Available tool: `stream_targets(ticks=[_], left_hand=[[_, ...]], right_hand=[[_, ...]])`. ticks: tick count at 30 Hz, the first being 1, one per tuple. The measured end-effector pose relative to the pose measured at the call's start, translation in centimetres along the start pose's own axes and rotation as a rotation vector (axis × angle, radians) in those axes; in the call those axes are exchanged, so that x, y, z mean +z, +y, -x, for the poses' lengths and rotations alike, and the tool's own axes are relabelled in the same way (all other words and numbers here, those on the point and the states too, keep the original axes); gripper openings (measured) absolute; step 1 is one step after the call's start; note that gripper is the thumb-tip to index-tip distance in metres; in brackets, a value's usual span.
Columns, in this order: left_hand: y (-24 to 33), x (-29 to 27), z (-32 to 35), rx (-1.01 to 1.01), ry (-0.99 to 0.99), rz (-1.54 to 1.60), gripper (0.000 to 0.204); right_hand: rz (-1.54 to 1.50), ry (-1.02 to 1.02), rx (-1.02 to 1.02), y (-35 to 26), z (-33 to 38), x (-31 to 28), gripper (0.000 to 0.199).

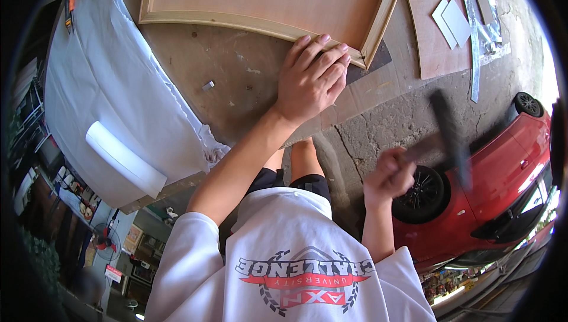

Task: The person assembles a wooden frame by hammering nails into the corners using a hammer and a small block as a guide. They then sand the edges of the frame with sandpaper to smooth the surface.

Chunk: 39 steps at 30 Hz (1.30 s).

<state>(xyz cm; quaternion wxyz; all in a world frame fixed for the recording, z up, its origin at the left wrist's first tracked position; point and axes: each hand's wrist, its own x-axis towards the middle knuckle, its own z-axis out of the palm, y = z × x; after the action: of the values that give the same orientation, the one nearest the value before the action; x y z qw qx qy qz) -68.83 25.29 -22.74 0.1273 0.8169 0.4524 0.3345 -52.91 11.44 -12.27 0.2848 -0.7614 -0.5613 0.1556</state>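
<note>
A light wooden frame (236,23) with a flat panel inside it lies on the worktable (231,68). My left hand (313,76) rests palm down at the frame's near edge, its fingers stretched over the rim close to the near right corner. Off the table's right side, my right hand (387,177) is closed round the handle of a hammer (451,136). The hammer is raised, apart from the frame, and its head is smeared by motion.
White cloth (112,56) covers the table's left part, with a white roll (124,159) and an orange-handled tool (71,11) on it. A small metallic piece (208,85) lies mid-table. Two white squares (451,23) rest on a board (429,56). A red car (497,174) stands at right.
</note>
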Motion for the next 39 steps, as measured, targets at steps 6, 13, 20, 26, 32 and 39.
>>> stream_targets(ticks=[6, 13, 20, 26, 32, 39], left_hand=[[0.25, -0.1, 0.08, -0.015, 0.005, -0.004, 0.014], [-0.01, 0.07, -0.01, 0.008, 0.025, 0.009, 0.016], [0.05, 0.11, -0.03, 0.001, 0.022, -0.01, 0.015], [0.14, -0.01, 0.02, -0.003, 0.013, -0.01, 0.013], [0.14, 0.13, 0.23, -0.003, 0.012, -0.015, 0.015], [0.18, -0.18, -0.25, 0.01, -0.034, -0.048, 0.026]], right_hand=[[-0.142, 0.057, 0.09, 0.24, 0.0, 0.29, 0.009], [0.095, -0.179, 0.197, 0.5, -0.14, 0.52, 0.014], [0.083, -0.203, 0.132, 0.45, -0.29, 0.67, 0.008], [0.008, -0.065, 0.088, 0.26, -0.36, 0.69, 0.01], [-0.015, -0.071, 0.134, 0.35, -0.35, 0.6, 0.008], [0.047, -0.22, 0.16, 0.95, -0.08, 0.37, 0.007]])
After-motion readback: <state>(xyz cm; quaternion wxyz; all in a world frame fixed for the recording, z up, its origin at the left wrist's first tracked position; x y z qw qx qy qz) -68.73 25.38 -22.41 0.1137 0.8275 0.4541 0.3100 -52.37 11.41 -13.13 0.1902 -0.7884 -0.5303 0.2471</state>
